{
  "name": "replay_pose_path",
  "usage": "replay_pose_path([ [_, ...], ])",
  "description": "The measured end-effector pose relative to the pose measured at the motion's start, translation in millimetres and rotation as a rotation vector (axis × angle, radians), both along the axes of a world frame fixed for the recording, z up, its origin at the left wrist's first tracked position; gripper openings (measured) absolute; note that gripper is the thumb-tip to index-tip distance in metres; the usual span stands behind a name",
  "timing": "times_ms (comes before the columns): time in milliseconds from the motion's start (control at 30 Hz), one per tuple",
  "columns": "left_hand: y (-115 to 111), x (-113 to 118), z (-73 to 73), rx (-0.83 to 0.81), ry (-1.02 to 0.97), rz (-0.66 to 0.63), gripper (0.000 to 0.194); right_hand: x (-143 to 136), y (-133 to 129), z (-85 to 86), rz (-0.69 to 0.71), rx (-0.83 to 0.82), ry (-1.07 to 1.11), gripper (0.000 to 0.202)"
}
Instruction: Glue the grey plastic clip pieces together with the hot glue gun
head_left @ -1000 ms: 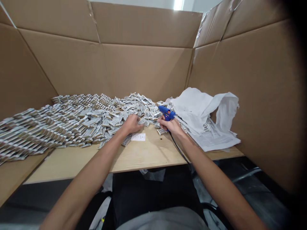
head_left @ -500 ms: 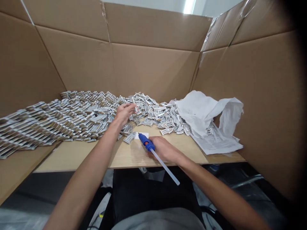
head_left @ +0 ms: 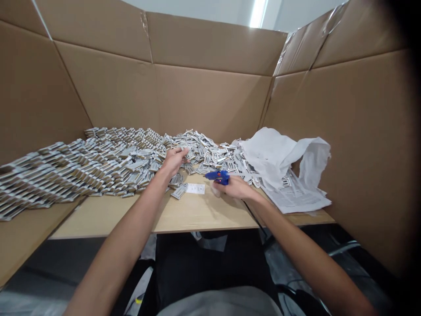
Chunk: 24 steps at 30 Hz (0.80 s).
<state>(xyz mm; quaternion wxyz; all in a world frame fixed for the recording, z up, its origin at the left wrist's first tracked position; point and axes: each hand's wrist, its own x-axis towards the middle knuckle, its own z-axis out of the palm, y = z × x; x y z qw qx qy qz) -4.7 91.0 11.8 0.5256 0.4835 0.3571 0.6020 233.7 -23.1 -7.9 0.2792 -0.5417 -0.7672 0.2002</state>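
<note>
My left hand (head_left: 175, 160) is closed around a small grey-white piece (head_left: 187, 153) in front of the loose heap. A blue glue gun (head_left: 217, 177) is in my right hand (head_left: 235, 186), its nozzle pointing left and a clear glue stick out of its back. Below and left of the nozzle a small white printed card (head_left: 195, 188) lies on the table. Touching the card's left end is a single grey piece (head_left: 179, 191). Many similar pieces form a loose heap (head_left: 200, 147) behind my hands.
Stacked rows of pieces (head_left: 66, 169) cover the left side. Crumpled white paper (head_left: 269, 147) lies on printed sheets (head_left: 289, 199) at the right. Cardboard walls (head_left: 213, 96) surround the wooden table (head_left: 197, 219) on three sides. A black cord hangs over the front edge below my right wrist.
The glue gun has turned from pointing up and away to pointing left, and my right hand has moved up and right. My left hand has moved slightly right.
</note>
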Motion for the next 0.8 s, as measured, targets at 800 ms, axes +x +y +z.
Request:
replay_pose_path([
  [800,-19.3,33.6,-20.5,-0.036,0.2,-0.286,0.037,-20.9,65.6,-14.0,-0.148,-0.023,0.618,0.037],
])
